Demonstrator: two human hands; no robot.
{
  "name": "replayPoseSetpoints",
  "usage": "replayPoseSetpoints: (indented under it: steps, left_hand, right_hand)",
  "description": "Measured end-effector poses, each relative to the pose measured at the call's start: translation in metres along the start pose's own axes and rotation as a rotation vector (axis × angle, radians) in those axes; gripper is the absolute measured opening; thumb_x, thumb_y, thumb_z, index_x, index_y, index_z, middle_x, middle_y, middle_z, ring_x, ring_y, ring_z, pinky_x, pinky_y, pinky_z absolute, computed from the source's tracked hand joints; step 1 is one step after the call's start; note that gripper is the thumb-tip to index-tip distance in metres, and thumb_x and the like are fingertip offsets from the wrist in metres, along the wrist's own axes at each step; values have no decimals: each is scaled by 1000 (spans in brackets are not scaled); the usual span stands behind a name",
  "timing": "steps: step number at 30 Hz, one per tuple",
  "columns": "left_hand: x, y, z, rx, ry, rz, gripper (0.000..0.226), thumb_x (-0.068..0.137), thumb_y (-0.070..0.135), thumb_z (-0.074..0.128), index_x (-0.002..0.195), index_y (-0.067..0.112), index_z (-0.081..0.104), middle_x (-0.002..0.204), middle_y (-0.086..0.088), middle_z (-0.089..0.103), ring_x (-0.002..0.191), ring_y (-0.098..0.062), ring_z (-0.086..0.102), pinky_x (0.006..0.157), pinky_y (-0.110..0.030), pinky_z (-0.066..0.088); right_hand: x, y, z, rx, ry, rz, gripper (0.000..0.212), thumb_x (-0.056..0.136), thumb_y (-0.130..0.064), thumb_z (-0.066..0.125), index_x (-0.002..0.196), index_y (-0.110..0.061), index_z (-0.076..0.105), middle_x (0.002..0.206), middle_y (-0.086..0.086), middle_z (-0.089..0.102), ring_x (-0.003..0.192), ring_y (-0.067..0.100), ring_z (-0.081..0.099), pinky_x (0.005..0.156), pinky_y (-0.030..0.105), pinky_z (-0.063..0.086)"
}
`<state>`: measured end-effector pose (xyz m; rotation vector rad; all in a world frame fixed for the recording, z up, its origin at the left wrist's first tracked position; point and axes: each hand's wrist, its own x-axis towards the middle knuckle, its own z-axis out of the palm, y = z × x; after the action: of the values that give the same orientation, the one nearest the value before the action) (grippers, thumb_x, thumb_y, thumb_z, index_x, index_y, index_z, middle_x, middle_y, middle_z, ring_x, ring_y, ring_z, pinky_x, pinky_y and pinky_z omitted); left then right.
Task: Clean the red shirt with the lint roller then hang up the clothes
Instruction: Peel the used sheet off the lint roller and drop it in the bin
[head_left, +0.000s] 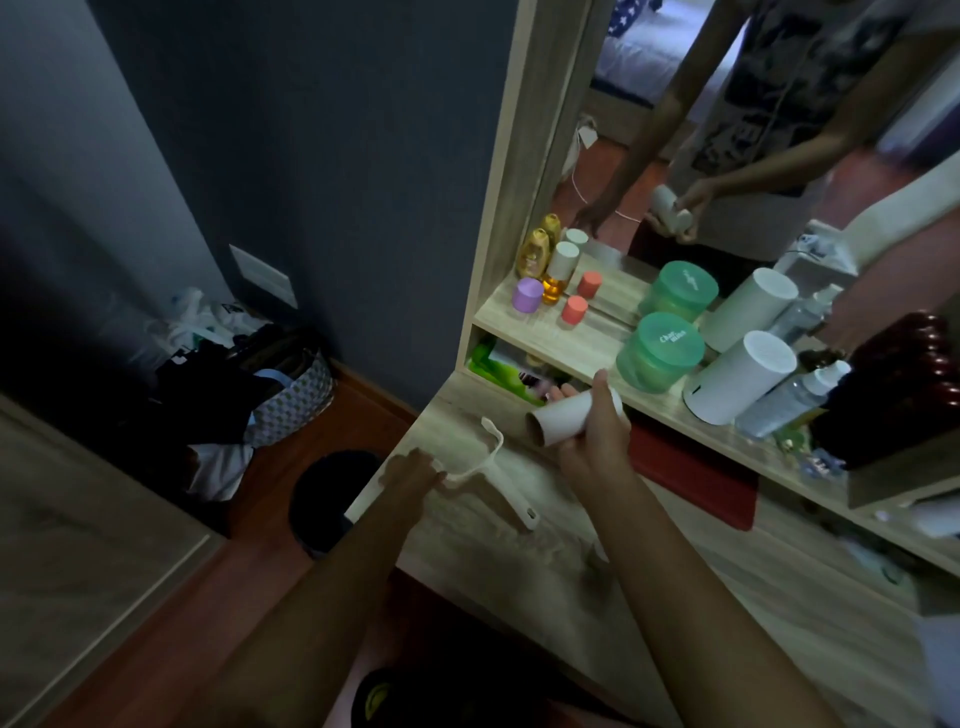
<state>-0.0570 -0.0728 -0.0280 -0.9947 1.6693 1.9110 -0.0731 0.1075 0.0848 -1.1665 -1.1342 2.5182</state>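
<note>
Head view: lint roll (561, 421) is gripped by right hand (597, 439); at eight o'clock, roller handle (511, 496) is held by left hand (413, 467); roller seemingly unassembled, cleaning and hanging judged unstarted

A bedroom in a home, at the dressing corner. A light wood-grain vanity desk (519, 561) stands against a dark blue wall (311, 130), with a tall wood-framed mirror (649, 130) reflecting a made bed with pale bedding (639, 57). Its shelf (587, 343) holds toiletries: an amber liquid bottle (535, 252), a lilac-capped jar (527, 294) and a green translucent lidded tub (660, 351). On the reddish wooden floor (218, 587) sits a patterned fabric laundry basket (296, 400), heaped with clothes.
</note>
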Motion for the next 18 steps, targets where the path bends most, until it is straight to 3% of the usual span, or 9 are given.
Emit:
replayPoseSetpoints:
  steps: [2, 4, 6, 7, 12, 15, 16, 18]
  left_hand:
    - [8, -15, -10, 222, 49, 23, 16, 88, 14, 58, 97, 2, 64, 106, -16, 63, 84, -23, 57, 79, -39, 52]
    - [9, -22, -13, 359, 126, 58, 16, 81, 21, 67, 80, 5, 67, 97, -17, 64, 80, -25, 57, 65, -33, 46]
    - [11, -24, -13, 523, 163, 153, 29, 84, 29, 66, 90, 1, 69, 96, -15, 65, 91, -29, 61, 71, -33, 44]
    - [15, -25, -13, 589, 173, 206, 33, 87, 31, 64, 94, -1, 70, 96, -15, 66, 96, -29, 62, 78, -34, 44]
    - [19, -24, -8, 760, 156, 346, 38, 88, 38, 56, 97, 4, 71, 108, -15, 66, 104, -30, 60, 82, -31, 42]
    - [15, -23, -2, 899, 301, 291, 49, 90, 43, 54, 121, 5, 57, 127, -18, 47, 114, -34, 48, 88, -37, 41]
    - [9, -20, -2, 866, 357, 337, 46, 92, 39, 55, 123, 5, 54, 130, -17, 44, 116, -34, 46, 91, -37, 41]
    - [-5, -12, 2, 692, 366, 595, 32, 94, 28, 54, 115, 4, 60, 122, -14, 51, 112, -32, 50, 88, -32, 40]
  right_hand:
    - [-1, 0, -8, -41, -35, 53, 54, 92, -33, 62, 136, -10, 41, 108, 17, 67, 95, 26, 68, 92, 47, 52]
    - [1, -1, -16, -94, -37, 80, 54, 93, -37, 60, 136, -10, 44, 101, 12, 66, 83, 21, 65, 78, 40, 58]
    - [3, -1, -24, -164, -5, 79, 58, 90, -43, 62, 134, -8, 48, 105, 11, 67, 73, 20, 63, 53, 28, 55]
    - [4, -1, -27, -191, 11, 72, 57, 89, -44, 62, 133, -11, 49, 107, 10, 69, 72, 19, 62, 49, 23, 52]
    - [10, -3, -38, -178, -32, 132, 51, 89, -47, 61, 129, -19, 49, 105, 8, 70, 73, 18, 62, 56, 24, 51]
    - [6, 0, -34, -144, -57, 192, 44, 88, -46, 62, 116, -14, 53, 98, 10, 68, 67, 16, 63, 57, 26, 54]
    - [4, 0, -32, -131, -61, 200, 40, 88, -44, 63, 110, -12, 54, 92, 10, 67, 61, 16, 64, 50, 25, 54]
    - [4, 7, -27, -129, -91, 191, 38, 88, -39, 65, 108, -9, 53, 85, 9, 62, 56, 15, 65, 41, 21, 50]
